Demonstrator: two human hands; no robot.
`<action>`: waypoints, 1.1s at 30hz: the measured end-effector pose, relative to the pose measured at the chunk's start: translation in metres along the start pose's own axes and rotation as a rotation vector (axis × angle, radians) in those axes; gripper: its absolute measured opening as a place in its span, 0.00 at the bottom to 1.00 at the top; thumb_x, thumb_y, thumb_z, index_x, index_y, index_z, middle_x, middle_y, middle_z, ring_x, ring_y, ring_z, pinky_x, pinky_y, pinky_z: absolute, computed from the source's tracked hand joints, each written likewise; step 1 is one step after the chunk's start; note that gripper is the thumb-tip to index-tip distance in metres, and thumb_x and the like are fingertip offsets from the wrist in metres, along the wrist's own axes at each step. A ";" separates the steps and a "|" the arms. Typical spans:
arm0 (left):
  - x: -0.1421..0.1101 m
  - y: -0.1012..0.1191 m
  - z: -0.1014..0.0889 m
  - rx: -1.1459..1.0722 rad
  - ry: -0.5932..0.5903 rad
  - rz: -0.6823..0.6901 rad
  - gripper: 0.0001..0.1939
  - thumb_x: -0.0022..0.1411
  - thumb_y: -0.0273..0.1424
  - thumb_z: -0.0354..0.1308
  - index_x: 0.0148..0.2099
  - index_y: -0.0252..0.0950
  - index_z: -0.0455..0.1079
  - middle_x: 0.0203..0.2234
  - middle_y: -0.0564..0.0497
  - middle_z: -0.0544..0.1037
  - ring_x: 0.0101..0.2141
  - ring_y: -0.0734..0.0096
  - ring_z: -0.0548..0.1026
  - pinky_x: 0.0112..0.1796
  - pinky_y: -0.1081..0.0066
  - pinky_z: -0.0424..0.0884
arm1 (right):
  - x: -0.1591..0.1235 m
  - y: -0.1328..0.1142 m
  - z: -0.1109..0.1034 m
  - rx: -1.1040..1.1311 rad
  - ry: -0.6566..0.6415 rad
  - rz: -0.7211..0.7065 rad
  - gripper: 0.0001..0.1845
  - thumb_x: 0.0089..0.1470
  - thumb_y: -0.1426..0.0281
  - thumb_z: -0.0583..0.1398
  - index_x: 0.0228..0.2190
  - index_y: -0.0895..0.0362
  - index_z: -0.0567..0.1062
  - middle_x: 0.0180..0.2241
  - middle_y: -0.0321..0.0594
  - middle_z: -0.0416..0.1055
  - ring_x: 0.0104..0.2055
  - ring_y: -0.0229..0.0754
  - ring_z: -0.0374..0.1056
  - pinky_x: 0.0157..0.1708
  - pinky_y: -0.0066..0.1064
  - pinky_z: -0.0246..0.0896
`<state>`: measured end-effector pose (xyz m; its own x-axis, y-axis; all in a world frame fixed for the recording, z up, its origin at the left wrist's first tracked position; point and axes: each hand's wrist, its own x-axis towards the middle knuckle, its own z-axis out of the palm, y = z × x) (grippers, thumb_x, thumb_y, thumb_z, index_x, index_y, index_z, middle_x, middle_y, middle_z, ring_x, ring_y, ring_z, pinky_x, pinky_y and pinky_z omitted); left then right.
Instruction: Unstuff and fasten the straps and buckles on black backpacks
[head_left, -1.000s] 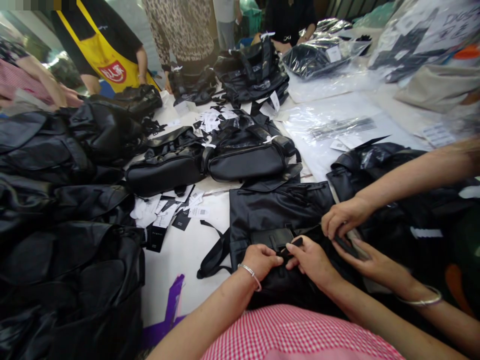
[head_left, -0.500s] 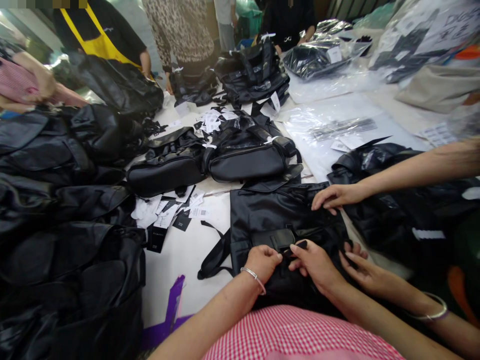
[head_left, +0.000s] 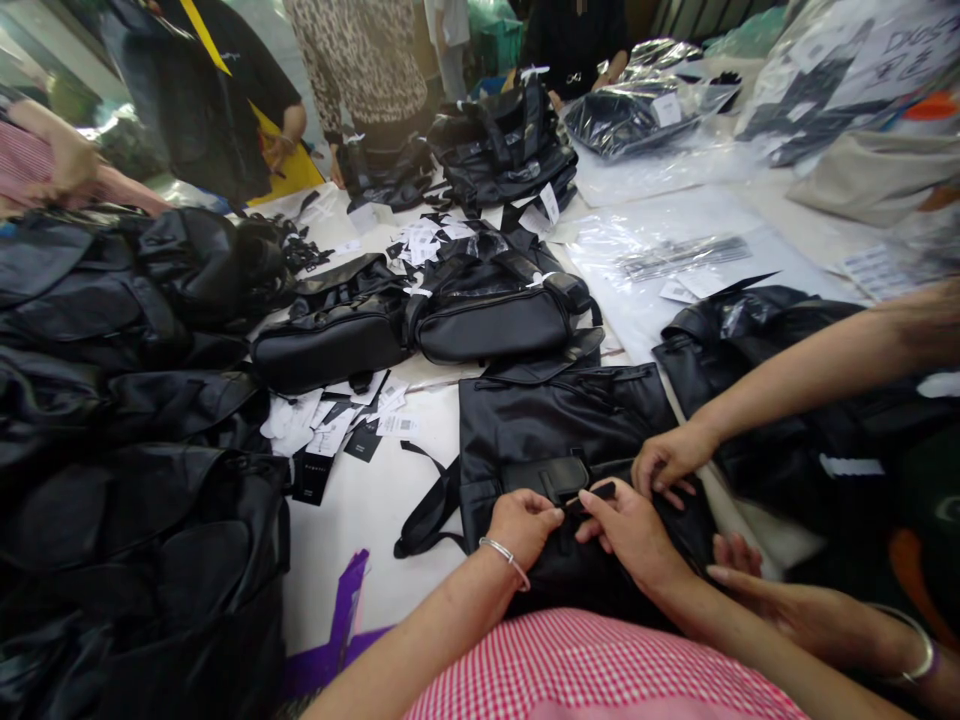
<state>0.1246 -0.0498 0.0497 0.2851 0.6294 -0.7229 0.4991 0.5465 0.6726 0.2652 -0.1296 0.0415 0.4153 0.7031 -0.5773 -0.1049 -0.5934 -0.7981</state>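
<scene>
Because the bag lies flat, the left hand and right hand both pinch a strap, apparently to steady it.

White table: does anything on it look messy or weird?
A little messy: tags lie in a jumbled, overlapping pile left of the flat black bag, and a bent purple strip stands out against the white table. I see nothing broken.

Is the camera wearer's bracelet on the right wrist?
No, the bracelet circles the wrist of the left hand, and none shows at the right hand.
</scene>
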 end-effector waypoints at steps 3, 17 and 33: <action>0.001 -0.003 0.001 0.014 0.002 0.013 0.04 0.49 0.26 0.63 0.28 0.33 0.71 0.19 0.54 0.72 0.21 0.78 0.66 0.24 0.77 0.60 | -0.004 -0.005 -0.002 -0.110 0.024 -0.057 0.14 0.54 0.56 0.58 0.34 0.55 0.67 0.18 0.36 0.74 0.18 0.40 0.70 0.17 0.26 0.54; -0.002 -0.003 0.004 -0.027 0.039 0.071 0.08 0.47 0.24 0.61 0.26 0.36 0.63 0.16 0.59 0.66 0.18 0.81 0.60 0.20 0.79 0.55 | -0.018 -0.004 -0.003 -0.282 0.047 -0.237 0.12 0.57 0.57 0.57 0.35 0.53 0.70 0.21 0.33 0.75 0.25 0.41 0.73 0.30 0.31 0.65; 0.003 -0.005 -0.003 -0.122 -0.031 0.002 0.06 0.46 0.21 0.58 0.27 0.35 0.66 0.16 0.58 0.68 0.18 0.80 0.63 0.21 0.78 0.57 | -0.032 0.012 -0.015 -0.970 -0.098 -1.255 0.09 0.58 0.77 0.54 0.36 0.58 0.74 0.45 0.45 0.76 0.38 0.45 0.74 0.34 0.37 0.63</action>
<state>0.1208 -0.0491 0.0449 0.3120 0.6143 -0.7248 0.3960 0.6094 0.6869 0.2642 -0.1648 0.0525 -0.2707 0.9160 0.2960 0.8522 0.3710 -0.3689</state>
